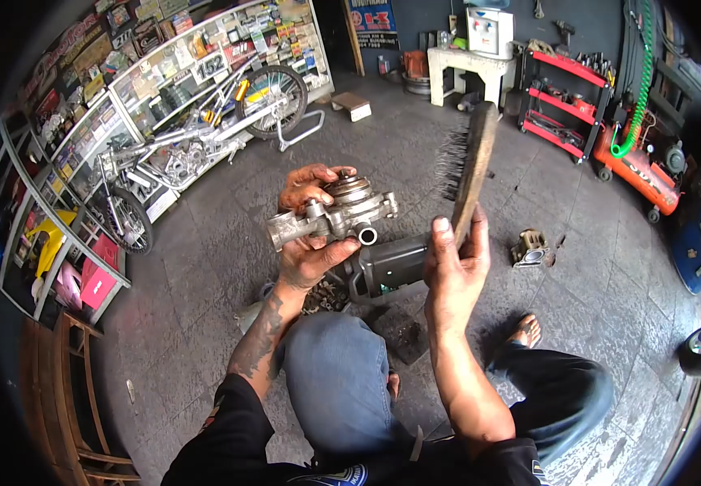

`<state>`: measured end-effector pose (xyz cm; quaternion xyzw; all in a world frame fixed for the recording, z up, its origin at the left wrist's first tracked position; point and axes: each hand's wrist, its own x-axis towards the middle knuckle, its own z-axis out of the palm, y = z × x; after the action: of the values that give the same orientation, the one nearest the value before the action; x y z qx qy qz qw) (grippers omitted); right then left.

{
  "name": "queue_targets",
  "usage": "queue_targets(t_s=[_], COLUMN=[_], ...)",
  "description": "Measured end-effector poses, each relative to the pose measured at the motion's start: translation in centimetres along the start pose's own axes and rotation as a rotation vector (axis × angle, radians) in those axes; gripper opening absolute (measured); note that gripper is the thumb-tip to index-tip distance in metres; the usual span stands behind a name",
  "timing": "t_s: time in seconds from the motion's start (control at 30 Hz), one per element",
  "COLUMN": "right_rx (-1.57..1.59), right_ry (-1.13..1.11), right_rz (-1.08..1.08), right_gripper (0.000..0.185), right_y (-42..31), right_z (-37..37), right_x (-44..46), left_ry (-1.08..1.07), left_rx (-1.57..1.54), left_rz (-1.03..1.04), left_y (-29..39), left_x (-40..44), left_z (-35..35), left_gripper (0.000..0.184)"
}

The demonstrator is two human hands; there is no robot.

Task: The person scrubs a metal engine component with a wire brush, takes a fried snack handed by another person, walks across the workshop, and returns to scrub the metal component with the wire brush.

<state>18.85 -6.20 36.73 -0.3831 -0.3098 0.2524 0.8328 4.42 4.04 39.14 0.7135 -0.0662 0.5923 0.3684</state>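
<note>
A grey metal engine part (350, 212) with a round cap on top and a hollow pipe end facing me is held up in front of me. The fingers and thumb of my left hand (310, 219) are wrapped round its left side. To the right, my right hand (457, 279) grips the lower end of a wire brush (480, 154) that stands nearly upright, bristles facing left. Brush and part are apart. Below them a dark metal container (391, 267) rests on the floor, partly hidden by my hands.
Another metal part (531, 249) lies on the floor at the right. A stripped motorcycle (196, 154) stands by display cases at the left. A red tool cart (565, 101) and orange compressor (638, 174) are at the back right. My knees are bent below.
</note>
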Motion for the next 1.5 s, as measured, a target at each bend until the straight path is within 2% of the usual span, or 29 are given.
queue_targets(t_s=[0.1, 0.17, 0.23, 0.3, 0.43, 0.67, 0.73, 0.83, 0.9, 0.93, 1.0, 1.03, 1.1, 1.13, 1.23, 1.3, 1.4, 1.43, 1.5], right_rx=[0.044, 0.050, 0.033, 0.080, 0.096, 0.123, 0.055, -0.175, -0.370, -0.431, -0.489, -0.499, -0.543, -0.548, -0.551, -0.581, -0.494, -0.452, -0.471], right_ry=[-0.060, -0.102, -0.150, -0.202, -0.213, -0.246, -0.288, -0.377, -0.441, -0.460, -0.528, -0.536, -0.507, -0.484, -0.391, -0.281, -0.153, -0.110, -0.094], right_rz=[-0.060, -0.100, -0.137, -0.111, -0.087, -0.101, -0.227, -0.600, -0.656, -0.636, -0.377, -0.293, -0.190, -0.204, -0.008, -0.007, 0.128, 0.177, 0.115], right_gripper=[0.052, 0.054, 0.054, 0.054, 0.052, 0.048, 0.045, 0.040, 0.040, 0.039, 0.041, 0.042, 0.042, 0.041, 0.042, 0.044, 0.043, 0.043, 0.040], right_y=[-1.1, -1.7, -2.6, -3.2, -3.0, -4.1, -5.2, -5.6, -5.7, -5.6, -4.6, -3.5, -1.3, 0.3, 3.5, 6.5, 5.6, 4.5, 1.8], right_z=[1.4, 2.2, 2.8, 3.3, 3.2, 4.6, 5.8, 6.7, 5.0, 4.0, -0.1, -1.8, -5.6, -7.3, -11.6, -13.9, -15.1, -15.1, -15.2], right_x=[-0.6, -0.6, -0.3, 0.1, 0.0, 2.8, 5.0, 10.8, 13.5, 14.2, 14.4, 14.2, 12.5, 11.6, 8.4, 6.6, 4.4, 3.6, 3.1], left_ry=[-0.027, -0.025, -0.050, 0.010, 0.002, -0.071, -0.083, -0.089, -0.076, -0.049, -0.008, 0.026, 0.177, 0.249, 0.483, 0.496, 0.733, 0.725, 0.660], left_rx=[-0.043, -0.226, -0.225, -0.415, -0.524, -0.413, -0.331, -0.290, -0.323, -0.315, -0.320, -0.314, -0.474, -0.558, -0.670, -0.743, -0.945, -0.995, -0.865], left_rz=[0.024, -0.041, -0.070, -0.196, -0.257, -0.326, -0.334, -0.431, -0.500, -0.526, -0.572, -0.622, -0.733, -0.761, -0.875, -0.836, -0.869, -0.884, -0.997], left_y=[2.0, 3.3, 4.0, 4.8, 5.4, 6.2, 6.5, 7.2, 7.1, 6.6, 4.7, 3.7, 1.3, -0.2, -5.2, -6.4, -7.0, -7.4, -9.0], left_x=[0.9, 1.6, 2.4, 3.1, 4.5, 6.6, 7.6, 9.3, 9.5, 9.0, 7.4, 6.4, 3.9, 2.8, -1.1, -2.2, -4.0, -4.6, -6.7], left_z=[0.5, 1.1, 1.1, 1.4, 1.5, 1.7, 1.2, 0.2, 0.5, 0.5, 0.5, 0.8, 1.9, 2.3, 3.5, 5.6, 7.5, 8.0, 9.0], left_gripper=[0.058, 0.055, 0.055, 0.057, 0.065, 0.074, 0.077, 0.071, 0.061, 0.059, 0.054, 0.060, 0.056, 0.052, 0.048, 0.041, 0.032, 0.039, 0.038])
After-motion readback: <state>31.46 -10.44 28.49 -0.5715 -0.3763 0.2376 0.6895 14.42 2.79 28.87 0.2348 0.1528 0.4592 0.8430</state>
